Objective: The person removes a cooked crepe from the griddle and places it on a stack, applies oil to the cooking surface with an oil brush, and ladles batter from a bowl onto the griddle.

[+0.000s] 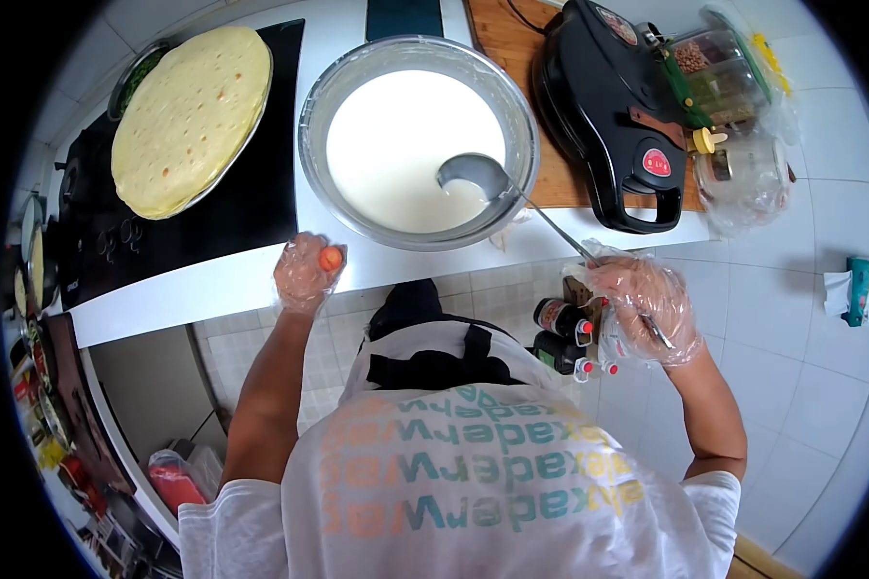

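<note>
My left hand [301, 276], in a clear plastic glove, is closed around a carrot piece [331, 259] whose round orange end shows, near the counter's front edge. My gloved right hand [655, 307] grips the handle of a metal ladle [477, 174]. The ladle's bowl dips into white batter [401, 130], which partly fills a large metal bowl [313, 159]. On the right stands a black electric griddle [603, 106], its lid down. A stack of thin yellow pancakes [195, 116] lies on a plate at the left.
The pancakes rest over a black cooktop [270, 159]. Under the griddle is a wooden board [507, 48]. Jars and plastic containers [719, 82] crowd the back right. Several dark bottles [560, 323] stand low, below the counter and near my right hand.
</note>
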`<action>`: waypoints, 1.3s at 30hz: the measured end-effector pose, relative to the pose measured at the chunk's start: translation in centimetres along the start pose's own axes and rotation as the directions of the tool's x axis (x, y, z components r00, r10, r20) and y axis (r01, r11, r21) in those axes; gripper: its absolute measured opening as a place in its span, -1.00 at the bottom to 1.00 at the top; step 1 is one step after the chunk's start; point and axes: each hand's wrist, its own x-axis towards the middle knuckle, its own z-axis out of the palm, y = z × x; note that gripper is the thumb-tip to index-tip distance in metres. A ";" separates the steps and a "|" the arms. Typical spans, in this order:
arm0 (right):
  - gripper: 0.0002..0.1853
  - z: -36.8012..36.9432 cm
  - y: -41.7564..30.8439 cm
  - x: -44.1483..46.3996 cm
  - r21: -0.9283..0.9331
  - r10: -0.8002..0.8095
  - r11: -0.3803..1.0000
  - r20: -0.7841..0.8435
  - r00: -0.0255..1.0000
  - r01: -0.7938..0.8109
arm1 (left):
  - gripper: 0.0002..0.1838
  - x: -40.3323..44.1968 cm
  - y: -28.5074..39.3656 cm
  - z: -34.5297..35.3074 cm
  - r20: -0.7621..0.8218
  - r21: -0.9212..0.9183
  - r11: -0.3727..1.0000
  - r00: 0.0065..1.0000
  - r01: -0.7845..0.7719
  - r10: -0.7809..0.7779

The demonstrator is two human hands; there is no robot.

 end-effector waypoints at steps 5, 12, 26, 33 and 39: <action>-0.64 0.0 1.4 1.7 -0.198 -0.126 0.973 -0.013 0.992 0.120 | -0.71 0.0 -0.3 0.3 -0.009 -0.029 0.999 1.000 -0.027 0.027; -0.56 0.5 4.9 2.8 -0.356 -0.170 0.920 0.014 0.985 0.164 | -0.71 -0.1 -0.4 0.4 0.011 -0.020 1.000 1.000 -0.019 0.019; -0.70 1.7 0.0 -1.7 -0.060 0.099 0.993 -0.065 0.993 -0.103 | -0.72 0.1 -0.2 0.1 -0.046 -0.009 0.999 0.998 -0.046 0.046; -0.61 3.5 -1.1 -1.3 0.033 0.005 0.999 -0.068 0.998 -0.003 | -0.69 -0.1 -0.3 0.3 0.000 -0.025 1.000 1.000 -0.016 0.016; -0.65 4.3 0.0 0.7 0.003 0.012 1.000 -0.273 0.962 -0.011 | -0.72 0.2 0.0 -0.2 0.034 -0.012 1.000 0.999 0.012 -0.012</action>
